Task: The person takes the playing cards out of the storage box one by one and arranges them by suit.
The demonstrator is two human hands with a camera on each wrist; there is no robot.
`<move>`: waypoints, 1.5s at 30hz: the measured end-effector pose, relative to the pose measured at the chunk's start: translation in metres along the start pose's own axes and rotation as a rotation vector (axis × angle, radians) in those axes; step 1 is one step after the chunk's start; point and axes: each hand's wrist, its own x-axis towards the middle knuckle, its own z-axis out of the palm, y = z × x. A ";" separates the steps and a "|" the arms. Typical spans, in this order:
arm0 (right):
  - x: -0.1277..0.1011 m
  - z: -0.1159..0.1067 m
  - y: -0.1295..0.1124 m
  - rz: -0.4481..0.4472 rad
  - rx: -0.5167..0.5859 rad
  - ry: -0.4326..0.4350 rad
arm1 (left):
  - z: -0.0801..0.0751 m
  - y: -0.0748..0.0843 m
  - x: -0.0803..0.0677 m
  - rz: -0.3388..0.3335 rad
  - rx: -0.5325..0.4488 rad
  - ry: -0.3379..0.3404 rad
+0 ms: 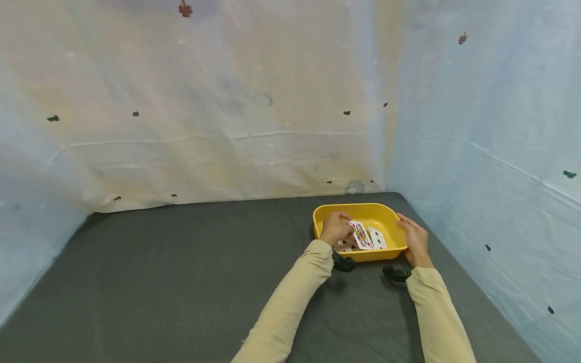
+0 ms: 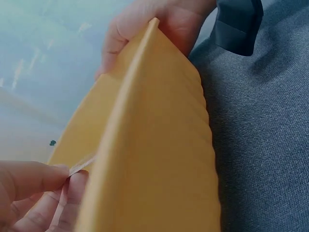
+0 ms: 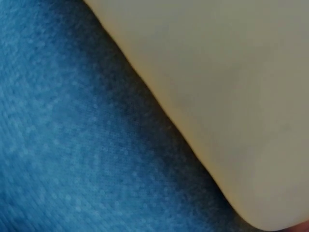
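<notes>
A playing card (image 1: 361, 235) is pinched by the left hand (image 1: 335, 228) over the yellow tray (image 1: 353, 212); its rim is gripped by the right hand (image 1: 415, 243) (the pinch is seen close only from the left wrist)

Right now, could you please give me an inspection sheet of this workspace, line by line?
Surface: dark grey fabric-covered table.
Job's things: yellow tray at the far right; playing cards inside it, face up.
Clutter: nothing seen.
Grippers: left hand pinches a card at the tray's left rim; right hand holds the tray's right side. Black wrist cameras sit under both wrists.
Cables: nothing seen.
Surroundings: pale sheeting with small dark marks, hung behind and to the right.
</notes>
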 end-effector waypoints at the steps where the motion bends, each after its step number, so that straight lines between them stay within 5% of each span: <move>1: 0.000 0.000 0.000 0.000 -0.005 0.001 | -0.001 0.001 0.000 0.007 -0.013 -0.001; 11: 0.001 0.002 -0.001 -0.011 -0.051 -0.026 | -0.008 0.008 -0.002 0.033 -0.110 0.024; 34: 0.006 -0.007 -0.006 -0.074 -0.125 -0.086 | -0.038 0.015 -0.009 0.088 -0.184 -0.100; 45: 0.010 -0.005 -0.003 -0.083 -0.164 -0.007 | -0.060 0.019 -0.011 0.087 -0.244 -0.118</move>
